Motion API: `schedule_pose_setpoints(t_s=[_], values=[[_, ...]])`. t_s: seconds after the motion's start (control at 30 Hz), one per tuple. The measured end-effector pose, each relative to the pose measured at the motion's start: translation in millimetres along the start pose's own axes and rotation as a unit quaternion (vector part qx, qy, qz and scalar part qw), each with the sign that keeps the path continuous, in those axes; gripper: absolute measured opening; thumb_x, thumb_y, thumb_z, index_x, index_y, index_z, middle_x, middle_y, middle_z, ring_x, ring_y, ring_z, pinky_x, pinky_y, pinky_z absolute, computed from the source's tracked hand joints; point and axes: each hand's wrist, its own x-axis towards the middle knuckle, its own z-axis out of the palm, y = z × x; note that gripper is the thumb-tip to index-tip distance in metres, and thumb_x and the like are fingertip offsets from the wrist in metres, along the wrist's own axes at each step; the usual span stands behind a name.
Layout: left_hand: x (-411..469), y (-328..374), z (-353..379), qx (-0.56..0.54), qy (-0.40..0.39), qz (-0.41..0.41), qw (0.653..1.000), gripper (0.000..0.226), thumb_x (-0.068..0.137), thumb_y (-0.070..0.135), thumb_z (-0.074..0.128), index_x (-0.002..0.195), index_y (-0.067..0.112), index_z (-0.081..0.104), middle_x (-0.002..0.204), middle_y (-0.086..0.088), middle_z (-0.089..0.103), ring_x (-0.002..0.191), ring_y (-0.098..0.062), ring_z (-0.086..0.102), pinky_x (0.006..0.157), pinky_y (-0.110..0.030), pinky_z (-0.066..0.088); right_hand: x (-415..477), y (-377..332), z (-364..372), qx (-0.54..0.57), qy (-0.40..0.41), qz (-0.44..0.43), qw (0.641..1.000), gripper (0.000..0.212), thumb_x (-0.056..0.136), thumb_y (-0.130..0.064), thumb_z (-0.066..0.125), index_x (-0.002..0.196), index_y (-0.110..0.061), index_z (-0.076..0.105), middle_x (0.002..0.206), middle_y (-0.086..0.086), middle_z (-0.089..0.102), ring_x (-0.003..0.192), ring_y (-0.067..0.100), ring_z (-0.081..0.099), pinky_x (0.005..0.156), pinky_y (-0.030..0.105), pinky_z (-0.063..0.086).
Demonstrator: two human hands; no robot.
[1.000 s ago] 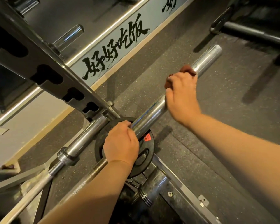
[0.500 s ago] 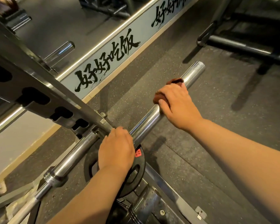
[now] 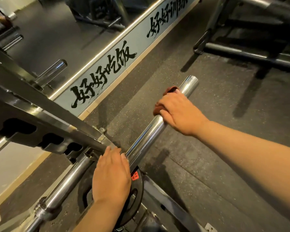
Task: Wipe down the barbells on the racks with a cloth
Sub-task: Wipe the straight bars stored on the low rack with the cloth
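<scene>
1. The bar [image 3: 146,139] is a shiny metal pole. It lies on the low end of the rack [image 3: 45,121] and sticks out past the rack's edge, over the floor [image 3: 208,164].
2. The right hand [image 3: 177,113] is on the bar near its free end. Its fingers bend over the top of the bar and press a dark red cloth [image 3: 158,108] onto it. The cloth peeks out on both sides of the fingers.
3. The left hand [image 3: 110,178] lies on the bar right beside the rack's edge. Its fingers are nearly straight and rest flat on the metal. It grips nothing.
4. A black round plate [image 3: 136,195] with a small red label [image 3: 135,175] sits under the left hand, below the bar. I cannot tell what it hangs on.
5. The floor is dark grey rubber with tiny pale specks. Long dark shadows lie on it.
6. A pale strip [image 3: 137,42] with big black brush writing runs along the bottom of the wall. Above it is a mirror [image 3: 57,34] with a silver edge. It shows more dark floor and gym gear.
7. The rack is grey metal with notches cut in it. A short shiny peg [image 3: 52,71] sticks out at its far side.
8. Another dark metal frame [image 3: 241,53] stands on the floor at the far right, well apart from the bar.
</scene>
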Motion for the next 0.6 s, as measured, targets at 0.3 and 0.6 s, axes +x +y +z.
schedule_pose_setpoints(t_s=[0.3,0.6], values=[[0.6,1.2,-0.2,0.014,0.01,0.011,1.0,0.054,0.104,0.038,0.017,0.13,0.017,0.059,0.137,-0.005,0.061,0.145,-0.019,0.04,0.116,-0.039,0.039,-0.8,-33.1,6.8,-0.013,0.028,0.076,0.997,0.041,0.107,-0.032,0.029,0.1,-0.014,0.066,0.102,0.002,0.061,0.107,0.027,0.053,0.117,0.05,0.025],[-1.3,3.7,0.3,0.015,0.012,0.005,1.0,0.052,0.104,0.038,0.02,0.133,0.017,0.059,0.136,-0.004,0.062,0.143,-0.018,0.044,0.115,-0.035,0.037,25.3,57.0,-23.0,-0.04,0.013,0.068,0.997,0.038,0.106,-0.04,0.036,0.102,-0.016,0.065,0.099,0.002,0.062,0.1,0.022,0.054,0.113,0.042,0.032]])
